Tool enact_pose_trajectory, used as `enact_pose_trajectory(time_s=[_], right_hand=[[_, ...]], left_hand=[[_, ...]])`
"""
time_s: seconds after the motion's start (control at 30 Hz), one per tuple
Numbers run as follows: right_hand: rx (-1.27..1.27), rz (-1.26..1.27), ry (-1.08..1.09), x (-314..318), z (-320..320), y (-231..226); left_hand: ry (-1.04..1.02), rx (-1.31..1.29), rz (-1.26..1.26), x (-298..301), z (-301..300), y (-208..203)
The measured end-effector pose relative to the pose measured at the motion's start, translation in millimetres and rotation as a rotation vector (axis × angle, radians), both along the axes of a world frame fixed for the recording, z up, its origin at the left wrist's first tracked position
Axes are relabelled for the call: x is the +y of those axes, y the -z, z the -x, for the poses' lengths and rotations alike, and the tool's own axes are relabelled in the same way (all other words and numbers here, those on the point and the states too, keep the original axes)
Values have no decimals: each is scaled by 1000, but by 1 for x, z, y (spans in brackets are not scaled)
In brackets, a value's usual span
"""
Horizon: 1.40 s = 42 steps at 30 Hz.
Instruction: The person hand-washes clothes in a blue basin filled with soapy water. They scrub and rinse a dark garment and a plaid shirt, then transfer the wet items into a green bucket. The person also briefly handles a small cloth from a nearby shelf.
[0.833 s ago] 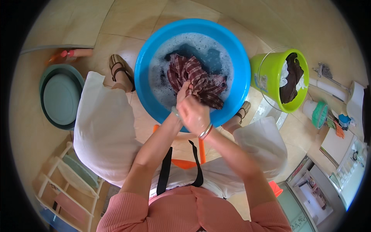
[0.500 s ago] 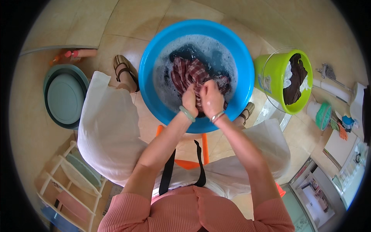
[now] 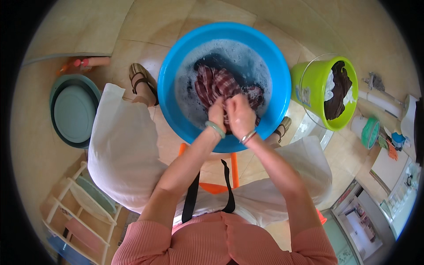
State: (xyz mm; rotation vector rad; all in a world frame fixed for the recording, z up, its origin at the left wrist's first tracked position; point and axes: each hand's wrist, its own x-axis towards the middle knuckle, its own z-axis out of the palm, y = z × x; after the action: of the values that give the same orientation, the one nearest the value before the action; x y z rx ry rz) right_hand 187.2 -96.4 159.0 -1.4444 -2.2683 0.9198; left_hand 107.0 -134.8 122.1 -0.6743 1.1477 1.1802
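A large round blue basin [image 3: 170, 104] holds dark, sudsy water. In it lies a wet maroon plaid garment [image 3: 226, 84], bunched up, with part of it spread toward the right. My left hand [image 3: 217, 114], a pale green bangle on its wrist, is closed on the near part of the cloth. Close beside it my right hand [image 3: 241, 114], with a silver bangle, also grips the plaid cloth. The two hands almost touch over the basin's near side. The cloth between and under my fingers is mostly hidden.
To the right stands a lime green bucket [image 3: 309, 79] with dark brown and white cloth inside. On the left are nested grey-green basins [image 3: 75, 114] and a white rack [image 3: 84, 207]. Under me shows an orange stool [image 3: 234, 170]. A white brush-like fixture holder with green [image 3: 370, 132] stands at right.
My right hand has shifted slightly toward me and turned a little. Both hands keep hold of the plaid garment, and the basin stays in place.
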Motion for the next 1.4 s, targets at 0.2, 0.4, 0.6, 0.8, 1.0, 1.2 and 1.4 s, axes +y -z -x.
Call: enact_pose_trajectory(time_s=[0.2, 0.4, 0.6, 0.8, 1.0, 1.2, 1.4], right_hand=[[-29, 19, -204, -8, 17, 1], [112, 610, 194, 65, -45, 59], [34, 36, -301, 13, -26, -33], [85, -49, -263, 0, 26, 6], [-178, 7, 74, 52, 16, 44], [226, -17, -305, -42, 36, -25], [-286, 52, 196, 90, -31, 104]], left_hand=[[6, 254, -285, -17, -1, 3], [-166, -290, -292, 9, -5, -15], [-92, -299, -298, 5, 43, 5], [5, 106, -422, -16, 2, 46], [-135, -50, -101, 10, -7, 7], [-19, -11, -543, -27, 19, 39], [-130, -68, -123, 26, -16, -20]])
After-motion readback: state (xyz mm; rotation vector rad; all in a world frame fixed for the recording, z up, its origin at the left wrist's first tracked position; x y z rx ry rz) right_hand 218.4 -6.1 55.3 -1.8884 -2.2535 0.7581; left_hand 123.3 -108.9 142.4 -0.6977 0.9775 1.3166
